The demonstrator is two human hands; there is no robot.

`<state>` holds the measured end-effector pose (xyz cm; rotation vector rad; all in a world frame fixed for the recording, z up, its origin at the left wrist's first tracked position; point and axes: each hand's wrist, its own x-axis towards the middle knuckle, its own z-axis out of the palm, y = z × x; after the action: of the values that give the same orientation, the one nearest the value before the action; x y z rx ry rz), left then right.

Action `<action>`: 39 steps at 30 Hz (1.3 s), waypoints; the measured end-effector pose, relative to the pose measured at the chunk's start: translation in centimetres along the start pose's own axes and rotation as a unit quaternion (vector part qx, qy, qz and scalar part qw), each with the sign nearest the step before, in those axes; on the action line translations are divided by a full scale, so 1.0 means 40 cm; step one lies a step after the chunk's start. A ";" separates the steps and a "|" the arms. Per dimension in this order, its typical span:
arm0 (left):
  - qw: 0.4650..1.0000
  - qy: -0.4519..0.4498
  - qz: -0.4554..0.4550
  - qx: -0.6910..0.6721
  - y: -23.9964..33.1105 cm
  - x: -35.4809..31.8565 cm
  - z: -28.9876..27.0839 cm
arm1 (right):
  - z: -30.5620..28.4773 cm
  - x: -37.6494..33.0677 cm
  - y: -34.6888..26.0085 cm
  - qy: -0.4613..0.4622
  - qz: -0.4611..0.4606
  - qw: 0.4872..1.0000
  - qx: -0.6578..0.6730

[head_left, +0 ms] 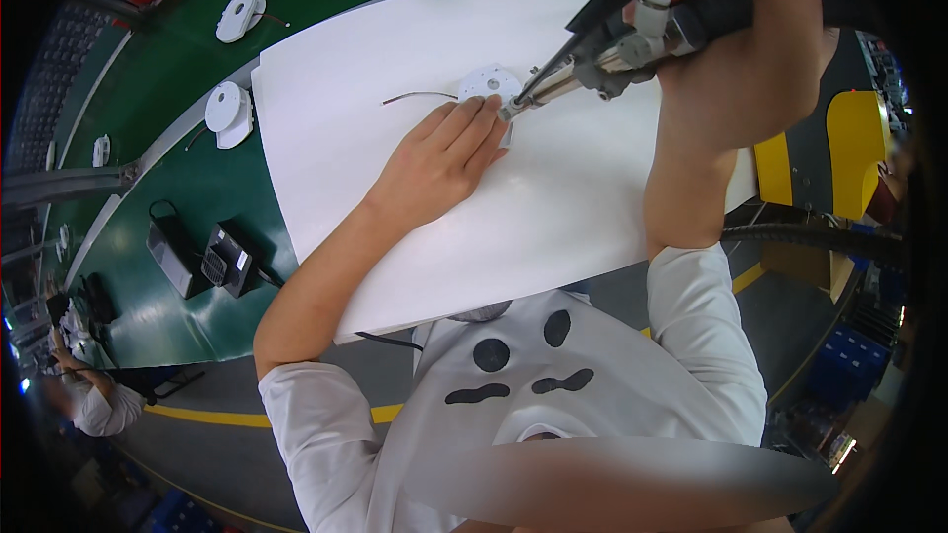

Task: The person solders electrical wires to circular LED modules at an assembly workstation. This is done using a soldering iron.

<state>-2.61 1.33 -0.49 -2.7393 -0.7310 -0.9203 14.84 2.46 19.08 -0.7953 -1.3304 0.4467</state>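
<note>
Faces a long green worktop (128, 326) from 8 o'clock round to 12, crossed by a grey rail (163, 148) at 10. Works over a big white sheet (553, 207) spread across the middle and up toward 12. Wears a white shirt (612, 385) with dark patches, filling 6 o'clock. Has a yellow panel (854, 153) near 3 o'clock, past the sheet's edge. Wraps the fingers of the right hand (785, 10) around a dark tool (612, 64) at 1 o'clock, with the slim metal nose pointing toward 8. Lays the left hand (434, 163) palm down at 11 o'clock, fingers straight and pressed together, over the near part of a white disc (484, 81) on the sheet at 12. Cannot tell whether the hidden thumb pinches the disc, or whether the tool's tip, just beside the left fingertips, touches anything. Keeps two black gadgets (232, 259) at 9 o'clock, set side by side on the green. Has more white discs (229, 114) at 10 and nearer 11, well apart from both hands. Shows, smallest, a thin wire (420, 94) running from the disc under the left fingers toward 9.
</note>
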 end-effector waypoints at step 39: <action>0.996 -0.053 0.017 -0.067 0.011 -0.005 -0.008 | -0.104 -0.038 0.080 0.061 -0.318 0.816 -0.478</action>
<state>-2.70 0.79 -0.35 -2.9272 -0.6591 -0.8506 19.00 2.47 15.56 -1.0766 -1.5830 -0.8817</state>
